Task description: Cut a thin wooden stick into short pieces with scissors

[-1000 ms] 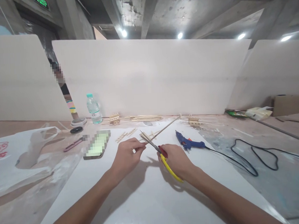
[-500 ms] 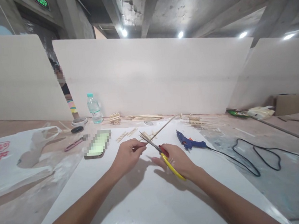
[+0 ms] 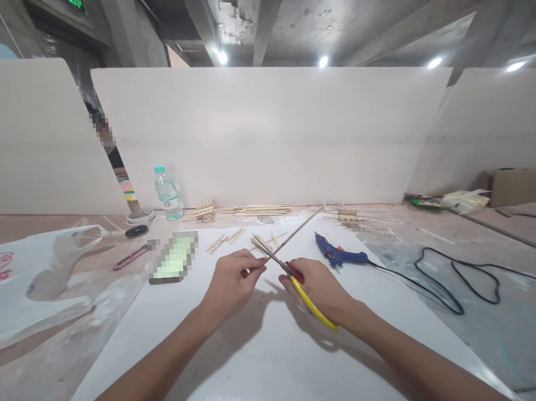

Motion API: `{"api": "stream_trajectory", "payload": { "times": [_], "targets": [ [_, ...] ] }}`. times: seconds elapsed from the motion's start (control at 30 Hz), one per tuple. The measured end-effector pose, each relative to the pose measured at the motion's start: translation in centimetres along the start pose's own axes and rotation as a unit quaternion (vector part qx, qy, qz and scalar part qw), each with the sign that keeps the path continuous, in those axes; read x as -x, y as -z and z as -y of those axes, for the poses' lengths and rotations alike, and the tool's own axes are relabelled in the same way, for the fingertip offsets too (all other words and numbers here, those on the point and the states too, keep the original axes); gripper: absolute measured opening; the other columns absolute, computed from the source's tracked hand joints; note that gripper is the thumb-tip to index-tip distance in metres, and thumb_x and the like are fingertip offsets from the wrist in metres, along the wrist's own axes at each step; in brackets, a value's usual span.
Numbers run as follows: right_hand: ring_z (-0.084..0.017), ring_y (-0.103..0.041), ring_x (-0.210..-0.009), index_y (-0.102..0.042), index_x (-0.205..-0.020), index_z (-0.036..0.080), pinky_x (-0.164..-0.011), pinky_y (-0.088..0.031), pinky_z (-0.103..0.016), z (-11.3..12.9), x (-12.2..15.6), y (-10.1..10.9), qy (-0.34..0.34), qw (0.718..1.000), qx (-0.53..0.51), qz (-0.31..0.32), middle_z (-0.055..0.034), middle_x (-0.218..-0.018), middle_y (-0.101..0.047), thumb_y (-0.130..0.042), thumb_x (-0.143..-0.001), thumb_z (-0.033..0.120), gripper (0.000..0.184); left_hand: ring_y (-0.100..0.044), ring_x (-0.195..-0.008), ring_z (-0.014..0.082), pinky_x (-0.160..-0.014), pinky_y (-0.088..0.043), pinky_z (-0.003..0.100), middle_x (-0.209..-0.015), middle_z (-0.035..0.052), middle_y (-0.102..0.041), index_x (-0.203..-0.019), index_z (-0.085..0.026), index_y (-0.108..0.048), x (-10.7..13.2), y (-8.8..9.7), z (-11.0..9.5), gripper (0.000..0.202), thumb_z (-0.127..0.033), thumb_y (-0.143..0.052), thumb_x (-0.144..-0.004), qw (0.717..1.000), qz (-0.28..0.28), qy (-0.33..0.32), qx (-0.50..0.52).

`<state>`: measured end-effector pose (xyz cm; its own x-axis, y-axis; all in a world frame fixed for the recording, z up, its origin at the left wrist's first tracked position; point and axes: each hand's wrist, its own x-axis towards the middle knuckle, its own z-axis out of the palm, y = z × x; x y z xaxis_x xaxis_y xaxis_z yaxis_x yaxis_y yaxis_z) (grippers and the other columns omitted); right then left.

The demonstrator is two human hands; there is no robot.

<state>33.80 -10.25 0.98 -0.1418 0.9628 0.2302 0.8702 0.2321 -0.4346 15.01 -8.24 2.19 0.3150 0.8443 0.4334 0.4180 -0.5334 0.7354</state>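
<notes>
My left hand [image 3: 237, 282] pinches the near end of a thin wooden stick [image 3: 300, 227], which slants up and away to the right. My right hand [image 3: 322, 285] is closed around a pair of scissors [image 3: 311, 305] with yellow and red handles. Their blades cross the stick just beyond my left fingertips; whether they bite into it I cannot tell. Behind the blades, small wooden pieces [image 3: 274, 239] lie on a white sheet [image 3: 269, 364]. Little ladder-like wooden pieces [image 3: 218, 244] lie left of them.
A blue glue gun [image 3: 344, 254] with a black cable [image 3: 437, 299] lies to the right. On the left are a phone [image 3: 174, 260], a pink cutter [image 3: 133, 257], a plastic bag [image 3: 32, 281] and a water bottle [image 3: 168, 194]. A white partition [image 3: 264, 134] closes off the back.
The stick's far end has shifted slightly to the right. My right thumb has drawn in toward the scissors, and the blades look closer together. My left hand has moved slightly right.
</notes>
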Motion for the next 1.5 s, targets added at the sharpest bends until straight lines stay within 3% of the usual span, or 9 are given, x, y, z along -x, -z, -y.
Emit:
{"api": "stream_trajectory", "payload": {
  "times": [0.2,0.37,0.63,0.8,0.97,1.2,1.4,1.5],
  "targets": [
    [-0.011,-0.032,-0.048,-0.028,-0.056,0.019,-0.047,-0.020,-0.025,-0.1,-0.4,0.1,-0.009,0.999,0.037,0.010,0.0030,-0.052,-0.044,-0.048,-0.075,0.023,0.028,-0.063,-0.077,0.0145,-0.065,-0.049,0.023,-0.085,0.0014,-0.070,-0.083,-0.021,-0.073,0.2,-0.1,-0.1,0.016,-0.021,-0.057,-0.078,0.999,-0.022,0.037,0.007],
    [-0.011,-0.032,-0.049,-0.028,-0.056,0.020,-0.048,-0.021,-0.025,-0.4,-0.5,-0.1,-0.008,0.999,0.044,0.015,0.0031,-0.053,-0.043,-0.048,-0.073,0.019,0.027,-0.062,-0.073,0.0141,-0.066,-0.049,0.024,-0.082,0.0006,-0.071,-0.080,-0.021,-0.072,0.2,-0.3,-0.2,0.013,-0.022,-0.060,-0.076,0.998,-0.048,0.033,-0.010],
    [-0.016,-0.046,-0.066,-0.047,-0.076,0.020,-0.060,-0.038,-0.028,-0.2,-0.1,0.5,0.049,0.996,-0.071,0.037,-0.0024,-0.077,-0.051,-0.060,-0.071,0.052,0.035,-0.061,-0.069,0.0155,-0.062,-0.047,0.025,-0.078,0.0023,-0.070,-0.082,-0.020,-0.073,-0.1,0.4,0.0,0.017,-0.026,-0.057,-0.078,0.996,-0.002,0.078,0.034],
    [-0.017,-0.047,-0.068,-0.048,-0.078,0.020,-0.060,-0.039,-0.029,0.2,0.3,1.0,0.051,0.993,-0.090,0.051,-0.0023,-0.080,-0.051,-0.058,-0.070,0.061,0.042,-0.058,-0.065,0.0154,-0.057,-0.045,0.025,-0.073,0.0028,-0.068,-0.079,-0.020,-0.073,-0.1,0.5,-0.2,0.017,-0.026,-0.057,-0.078,0.997,0.025,0.056,0.039],
    [-0.013,-0.041,-0.056,-0.035,-0.060,0.021,-0.054,-0.032,-0.027,0.5,0.5,0.5,0.044,0.998,-0.049,0.005,0.0014,-0.063,-0.045,-0.051,-0.078,0.049,0.037,-0.058,-0.063,0.0149,-0.054,-0.044,0.024,-0.072,0.0030,-0.067,-0.079,-0.020,-0.073,-0.1,0.7,-0.5,0.016,-0.026,-0.058,-0.077,0.997,0.033,0.059,0.043],
    [-0.012,-0.037,-0.052,-0.024,-0.058,0.021,-0.052,-0.030,-0.026,0.0,0.1,0.0,0.046,0.999,-0.011,-0.008,0.0021,-0.058,-0.041,-0.046,-0.081,0.030,0.033,-0.059,-0.064,0.0148,-0.057,-0.046,0.025,-0.075,0.0018,-0.069,-0.083,-0.022,-0.074,-0.1,0.7,-0.8,0.018,-0.028,-0.059,-0.077,0.995,0.026,0.086,0.040],
    [-0.016,-0.048,-0.067,-0.043,-0.069,0.020,-0.061,-0.039,-0.029,-0.6,-0.5,-0.4,0.059,0.998,-0.030,-0.017,-0.0024,-0.074,-0.052,-0.054,-0.077,0.034,0.019,-0.060,-0.068,0.0148,-0.062,-0.048,0.025,-0.078,0.0023,-0.069,-0.083,-0.020,-0.073,-0.1,0.6,-0.5,0.017,-0.027,-0.059,-0.077,0.995,0.004,0.086,0.058],
    [-0.021,-0.051,-0.080,-0.049,-0.088,0.019,-0.070,-0.043,-0.034,-0.8,-0.4,-0.1,0.082,0.995,-0.054,0.001,-0.0063,-0.090,-0.053,-0.061,-0.073,0.039,0.028,-0.058,-0.062,0.0139,-0.057,-0.046,0.024,-0.073,0.0025,-0.067,-0.082,-0.019,-0.072,-0.1,0.6,-0.5,0.018,-0.026,-0.057,-0.078,0.995,0.017,0.073,0.067]
  ]
}}
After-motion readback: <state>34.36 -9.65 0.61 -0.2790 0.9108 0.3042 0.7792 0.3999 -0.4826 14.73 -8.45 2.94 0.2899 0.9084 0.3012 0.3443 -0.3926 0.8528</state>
